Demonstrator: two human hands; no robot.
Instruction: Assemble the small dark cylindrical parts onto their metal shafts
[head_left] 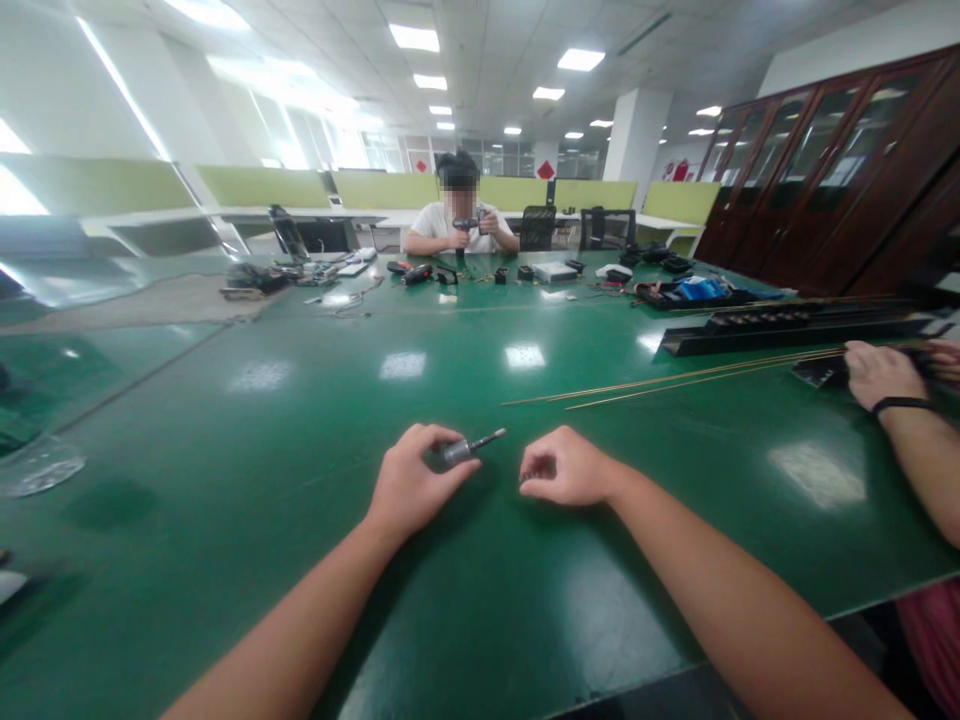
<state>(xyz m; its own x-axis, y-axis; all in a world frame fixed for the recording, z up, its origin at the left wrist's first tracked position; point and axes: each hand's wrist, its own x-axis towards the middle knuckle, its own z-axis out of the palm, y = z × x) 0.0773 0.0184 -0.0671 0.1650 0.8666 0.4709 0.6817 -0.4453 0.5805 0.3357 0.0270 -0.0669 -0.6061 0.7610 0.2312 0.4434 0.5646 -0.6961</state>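
My left hand (414,475) grips a small grey metal cylinder with a thin shaft (457,453) between thumb and fingers. The shaft points right and slightly up, toward my other hand. Just right of it, my right hand (566,468) is closed, with its fingers curled in toward the thumb. Something small and dark shows at those fingertips, too little of it to name. Both hands are just above the green tabletop (450,590), with a gap between the shaft's tip and my right hand.
Thin brass-coloured rods (660,383) lie to the right, near a co-worker's hand (885,375) and a long black metal channel (787,330). Across the table a person (461,215) holds a power drill (463,226). Tools and small parts line the far side. A clear plastic piece (41,468) lies left.
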